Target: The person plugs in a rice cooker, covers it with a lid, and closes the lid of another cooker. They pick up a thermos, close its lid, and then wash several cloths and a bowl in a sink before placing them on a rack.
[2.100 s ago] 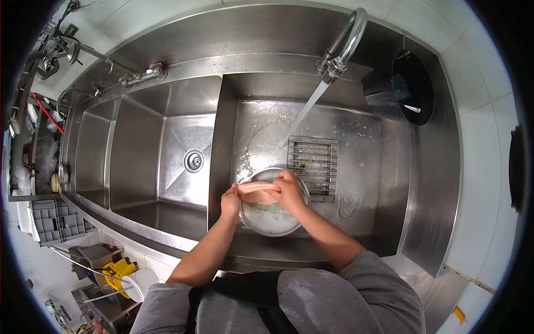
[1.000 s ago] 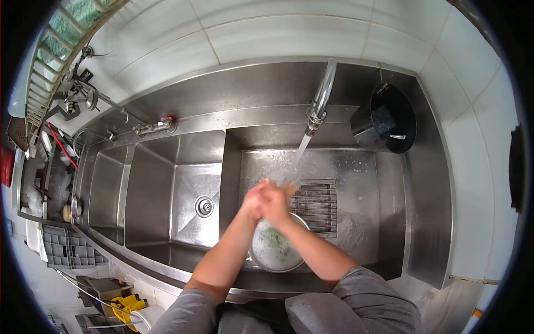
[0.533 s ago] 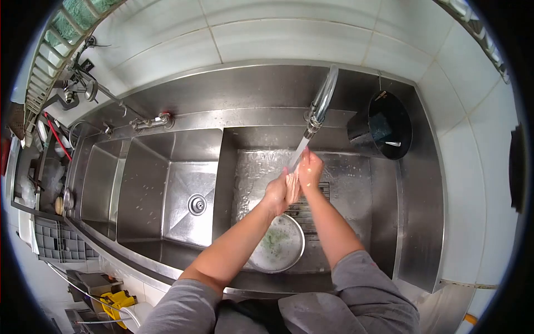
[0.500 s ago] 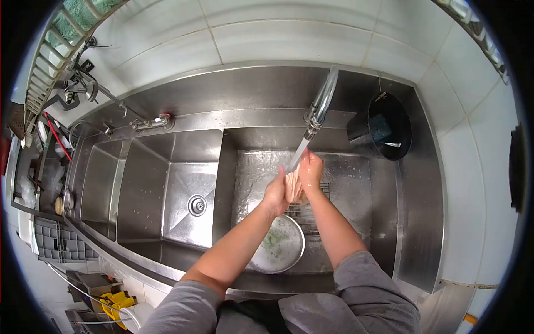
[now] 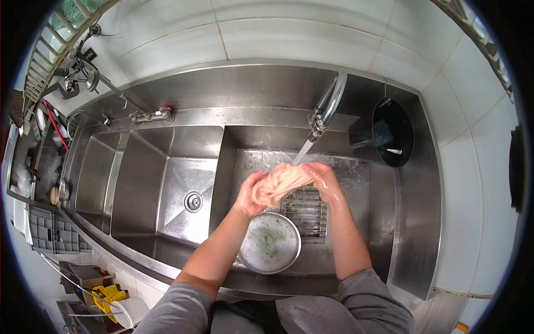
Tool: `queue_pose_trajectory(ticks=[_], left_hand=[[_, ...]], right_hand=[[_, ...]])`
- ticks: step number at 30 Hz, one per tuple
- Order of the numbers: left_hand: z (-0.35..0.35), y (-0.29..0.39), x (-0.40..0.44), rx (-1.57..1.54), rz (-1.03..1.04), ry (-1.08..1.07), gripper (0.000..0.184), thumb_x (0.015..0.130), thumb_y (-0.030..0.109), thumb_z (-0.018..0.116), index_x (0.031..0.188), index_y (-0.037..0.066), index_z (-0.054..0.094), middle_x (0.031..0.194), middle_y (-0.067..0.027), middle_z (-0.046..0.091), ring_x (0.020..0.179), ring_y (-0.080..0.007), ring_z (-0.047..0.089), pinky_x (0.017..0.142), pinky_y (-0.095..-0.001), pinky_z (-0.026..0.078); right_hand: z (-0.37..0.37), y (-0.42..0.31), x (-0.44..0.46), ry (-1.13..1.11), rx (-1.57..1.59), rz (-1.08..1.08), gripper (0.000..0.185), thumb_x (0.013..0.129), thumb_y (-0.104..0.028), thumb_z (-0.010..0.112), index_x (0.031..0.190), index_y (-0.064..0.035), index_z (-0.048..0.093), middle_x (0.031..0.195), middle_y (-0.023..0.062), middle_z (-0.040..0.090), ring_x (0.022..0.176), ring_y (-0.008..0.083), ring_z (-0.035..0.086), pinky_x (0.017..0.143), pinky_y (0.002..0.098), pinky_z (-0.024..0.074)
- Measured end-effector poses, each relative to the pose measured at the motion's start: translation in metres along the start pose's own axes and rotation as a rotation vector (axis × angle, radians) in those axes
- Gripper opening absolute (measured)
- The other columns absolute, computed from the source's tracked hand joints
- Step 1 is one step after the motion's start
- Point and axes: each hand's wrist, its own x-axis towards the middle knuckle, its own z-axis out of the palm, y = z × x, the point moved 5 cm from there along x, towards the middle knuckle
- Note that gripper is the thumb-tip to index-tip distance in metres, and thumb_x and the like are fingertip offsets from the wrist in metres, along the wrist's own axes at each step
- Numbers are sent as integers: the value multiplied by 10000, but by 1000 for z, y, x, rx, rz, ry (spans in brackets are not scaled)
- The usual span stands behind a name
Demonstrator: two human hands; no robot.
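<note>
A wet, peach-coloured cloth (image 5: 282, 182) stretches between my two hands under the running faucet (image 5: 322, 114). My left hand (image 5: 250, 192) is closed around its left end, and my right hand (image 5: 322, 177) grips the right end. Water from the spout falls on or just behind the cloth's upper edge. Below my left hand, a round metal bowl (image 5: 250, 257) rests in the sink with whitish suds and a green patch in it. A wire rack (image 5: 311, 214) lies on the sink floor under my right hand.
The right sink basin (image 5: 356, 222) surrounds my hands. A black bucket (image 5: 409, 119) with a blue item inside hangs at its back right corner. To the left are another basin with a drain (image 5: 193, 201) and a second tap (image 5: 153, 116).
My hands have moved apart and slightly towards me. The cloth, bunched and squeezed between them earlier, is now spread out wider, and more of the rack and bowl shows.
</note>
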Motion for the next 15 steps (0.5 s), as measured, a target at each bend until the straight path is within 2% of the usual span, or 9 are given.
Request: queue_pose_trajectory(ticks=[2,4,5,6,8,11,12,14,15], left_hand=[[-9,-11,8,99,11,69,609,904,496,434,1305,40,473,1286,-146,536,1172,-273,528,1006,-409,407],[-34,-25,26,51,75,270,472,930,460,421,1124,50,552,1127,-98,601,1022,-213,581,904,-359,464],[-75,-44,54,-301,-155,-445,394,961,442,386,965,85,552,989,-59,611,849,-171,583,784,-334,496],[-94,-63,66,-303,-157,-442,394,961,442,386,965,85,552,989,-59,611,849,-171,583,784,-334,496],[-102,-72,71,-768,449,-675,407,955,426,435,994,41,562,923,-69,603,848,-210,603,735,-343,515],[-10,-35,32,170,17,415,333,932,401,505,945,78,585,857,-64,597,808,-197,593,719,-342,513],[-4,-34,29,165,25,463,309,925,392,528,928,90,592,836,-62,595,795,-193,590,713,-342,512],[-34,-47,35,34,40,375,312,940,385,502,982,86,579,855,-68,601,791,-202,592,710,-344,506],[-32,-58,42,-427,359,50,342,955,399,471,995,74,572,860,-71,603,782,-207,591,705,-346,502]], right_hand=[[11,-5,-2,154,183,-370,214,824,-144,686,952,27,670,1016,76,625,883,134,603,801,279,474],[76,-21,-23,157,-359,-691,79,788,-74,682,810,1,675,1018,41,595,841,142,576,687,300,470],[82,-17,-22,157,-357,-684,79,788,-74,682,810,1,675,1018,41,595,841,142,576,687,300,470],[82,-13,-19,220,-345,-695,103,791,-94,684,756,-7,641,920,44,585,777,147,557,645,306,447],[80,-5,-13,338,-326,-714,219,797,-132,688,649,-22,571,725,49,565,649,157,517,561,318,402],[86,-45,-22,527,-178,-490,327,803,-181,698,575,-35,513,572,48,523,548,157,469,504,329,368],[82,-54,-25,653,-38,-267,371,805,-211,706,556,-40,491,517,45,492,511,152,441,488,333,357],[79,-14,-5,573,-301,-467,321,798,-137,712,564,-26,521,549,16,511,543,106,421,495,321,365],[70,-14,-1,576,-279,-444,311,803,-129,704,568,-25,530,554,12,517,547,106,430,512,316,375]])
